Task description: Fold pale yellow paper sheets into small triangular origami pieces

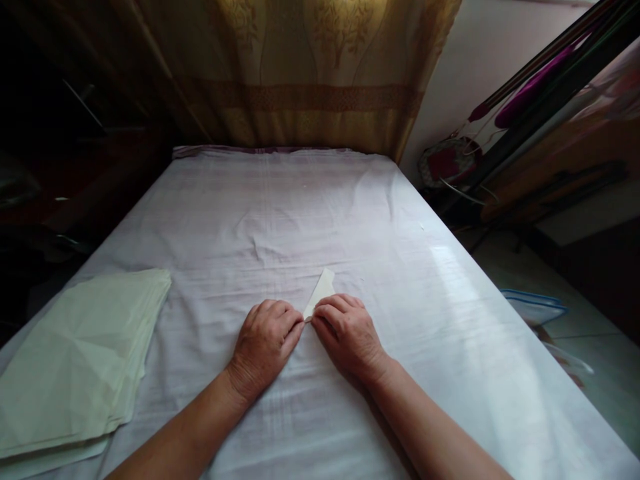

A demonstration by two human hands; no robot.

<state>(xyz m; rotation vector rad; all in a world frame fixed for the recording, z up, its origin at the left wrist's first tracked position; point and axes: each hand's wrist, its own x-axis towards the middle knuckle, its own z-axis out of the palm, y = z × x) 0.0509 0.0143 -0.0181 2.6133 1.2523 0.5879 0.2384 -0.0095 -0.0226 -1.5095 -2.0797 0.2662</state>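
1. Head view: the bare left hand and bare right hand meet near the centre, toward six o'clock, at a narrow, cream-white, folded-looking paper piece lying between them, its free tip aimed at one o'clock.
2. Left fingers are drawn narrow, thumb to forefinger, pinching its near end; right fingers close over its lower right edge, partly hiding the grip.
3. Good handling here probably means squaring the edges first, then pressing with thumb pads in short, even strokes, one hand steadying.
4. Beneath lies a pale lilac-white, checked cloth cover, wrinkled and likely yielding, so creases may need firm pinching. At eight o'clock rests a thick stack of pale cream, creased sheets.
5. Around it: a golden-brown patterned curtain at twelve o'clock, and a clear, blue-rimmed container between three and four.
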